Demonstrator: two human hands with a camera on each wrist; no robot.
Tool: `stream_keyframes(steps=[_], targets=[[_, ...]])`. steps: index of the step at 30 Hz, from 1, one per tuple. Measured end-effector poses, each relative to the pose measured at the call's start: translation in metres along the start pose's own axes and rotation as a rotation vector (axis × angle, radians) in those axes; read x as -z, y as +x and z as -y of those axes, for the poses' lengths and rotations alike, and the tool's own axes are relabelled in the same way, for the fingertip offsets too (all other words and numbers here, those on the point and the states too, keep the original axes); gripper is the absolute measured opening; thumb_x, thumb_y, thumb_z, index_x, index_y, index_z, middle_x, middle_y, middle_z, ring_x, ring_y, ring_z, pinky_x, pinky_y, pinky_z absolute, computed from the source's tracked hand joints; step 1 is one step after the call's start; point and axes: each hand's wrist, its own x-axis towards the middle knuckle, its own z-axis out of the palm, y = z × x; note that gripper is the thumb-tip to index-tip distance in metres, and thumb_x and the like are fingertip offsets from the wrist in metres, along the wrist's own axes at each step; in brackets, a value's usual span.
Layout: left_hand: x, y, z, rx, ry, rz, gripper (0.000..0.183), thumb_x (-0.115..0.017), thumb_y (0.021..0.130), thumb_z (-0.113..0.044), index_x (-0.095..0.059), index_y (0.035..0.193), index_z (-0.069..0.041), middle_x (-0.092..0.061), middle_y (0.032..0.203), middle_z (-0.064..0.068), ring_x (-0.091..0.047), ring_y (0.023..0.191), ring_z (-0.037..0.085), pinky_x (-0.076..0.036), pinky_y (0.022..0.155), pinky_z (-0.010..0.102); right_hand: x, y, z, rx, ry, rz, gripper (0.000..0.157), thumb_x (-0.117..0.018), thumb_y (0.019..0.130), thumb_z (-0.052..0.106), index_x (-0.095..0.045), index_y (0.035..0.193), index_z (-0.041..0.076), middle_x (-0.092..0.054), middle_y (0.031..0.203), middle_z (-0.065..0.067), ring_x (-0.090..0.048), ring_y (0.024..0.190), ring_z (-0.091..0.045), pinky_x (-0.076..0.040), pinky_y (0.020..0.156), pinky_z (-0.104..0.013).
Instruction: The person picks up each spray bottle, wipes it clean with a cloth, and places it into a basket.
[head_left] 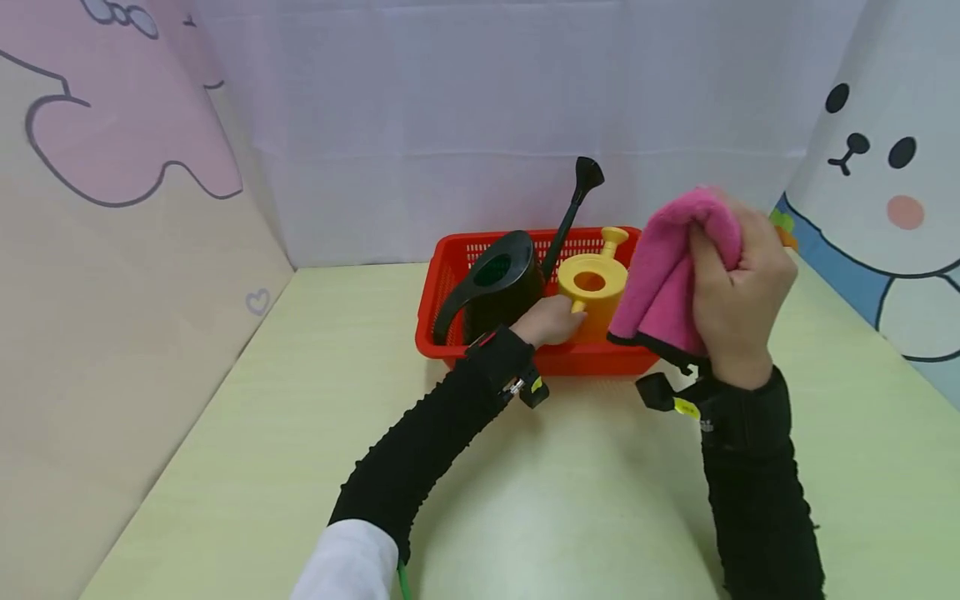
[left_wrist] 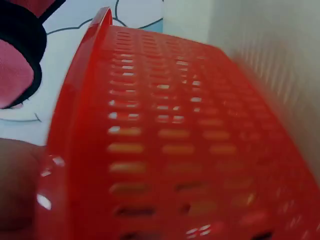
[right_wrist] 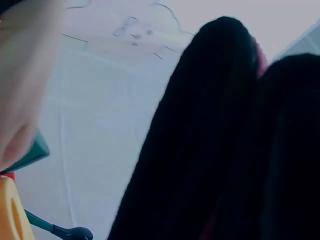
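My left hand reaches over the front rim of the red basket and grips the handle of a yellow toy watering can. The can stands upright inside the basket. Beside it on the left is a dark green watering can with a long spout rising toward the back right. Raised at the basket's right side, my right hand holds a folded pink cloth with black edging. In the left wrist view the slotted basket wall covers most of the left hand's work.
The basket stands at the back of a pale table, close to a white curtain-like backdrop. Side panels with cartoon animals border the table left and right. In the right wrist view, a large dark shape blocks much of the picture.
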Motion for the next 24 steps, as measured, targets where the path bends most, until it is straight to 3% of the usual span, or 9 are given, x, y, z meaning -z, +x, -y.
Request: stream_keyframes(steps=[3, 6, 11, 14, 18, 21, 24], targets=[[0.015, -0.016, 0.001, -0.080, 0.056, -0.036, 0.030, -0.045, 0.090, -0.034, -0.054, 0.089, -0.006, -0.045, 0.067, 0.005, -0.045, 0.061, 0.017, -0.033, 0.055, 0.022, -0.003, -0.011, 0.004, 0.114, -0.033, 0.089, 0.026, -0.057, 0.081, 0.018, -0.066, 0.101, 0.003, -0.066, 0.099, -0.014, -0.055, 0.091, -0.019, -0.045, 0.080, -0.032], [0.040, -0.044, 0.009, -0.152, 0.078, -0.138, 0.030, -0.047, 0.090, -0.032, -0.058, 0.096, -0.006, -0.054, 0.075, 0.004, -0.047, 0.065, 0.016, -0.038, 0.058, 0.023, -0.005, -0.028, 0.008, 0.273, -0.033, 0.206, 0.026, -0.057, 0.082, 0.018, -0.065, 0.102, 0.003, -0.064, 0.100, -0.017, -0.054, 0.092, -0.027, -0.047, 0.079, -0.043], [0.073, -0.097, 0.038, -0.158, 0.036, -0.305, 0.030, -0.053, 0.087, -0.028, -0.057, 0.108, -0.008, -0.063, 0.094, 0.006, -0.053, 0.079, 0.016, -0.048, 0.070, 0.031, -0.011, -0.075, 0.012, 0.618, -0.037, 0.562, 0.032, -0.059, 0.082, 0.022, -0.062, 0.109, 0.005, -0.061, 0.104, -0.015, -0.054, 0.098, -0.026, -0.051, 0.076, -0.045], [0.083, -0.118, 0.052, -0.133, -0.005, -0.360, 0.031, -0.053, 0.086, -0.027, -0.056, 0.110, -0.008, -0.063, 0.098, 0.008, -0.055, 0.085, 0.018, -0.050, 0.074, 0.035, -0.019, -0.109, 0.016, 0.746, -0.082, 0.805, 0.041, -0.066, 0.076, 0.024, -0.060, 0.113, 0.008, -0.061, 0.107, -0.011, -0.053, 0.101, -0.022, -0.051, 0.079, -0.037], [0.095, -0.136, 0.059, -0.117, -0.048, -0.423, 0.032, -0.053, 0.086, -0.029, -0.056, 0.112, -0.010, -0.063, 0.100, 0.008, -0.054, 0.091, 0.021, -0.048, 0.079, 0.041, -0.027, -0.144, 0.019, 0.746, -0.182, 1.148, 0.051, -0.067, 0.074, 0.029, -0.055, 0.121, 0.011, -0.057, 0.119, -0.009, -0.048, 0.111, -0.021, -0.046, 0.088, -0.033], [0.102, -0.145, 0.061, -0.113, -0.071, -0.450, 0.032, -0.051, 0.087, -0.030, -0.056, 0.112, -0.011, -0.063, 0.100, 0.008, -0.053, 0.094, 0.021, -0.046, 0.082, 0.044, -0.027, -0.156, 0.017, 0.641, -0.208, 1.436, 0.055, -0.060, 0.080, 0.035, -0.047, 0.130, 0.017, -0.046, 0.134, -0.008, -0.036, 0.124, -0.024, -0.039, 0.097, -0.040], [0.107, -0.150, 0.062, -0.103, -0.069, -0.444, 0.032, -0.050, 0.087, -0.030, -0.056, 0.114, -0.012, -0.064, 0.100, 0.008, -0.053, 0.096, 0.022, -0.045, 0.084, 0.045, -0.024, -0.159, 0.014, 0.466, -0.185, 1.698, 0.063, -0.053, 0.082, 0.045, -0.034, 0.138, 0.023, -0.034, 0.143, -0.007, -0.023, 0.132, -0.026, -0.031, 0.103, -0.044]])
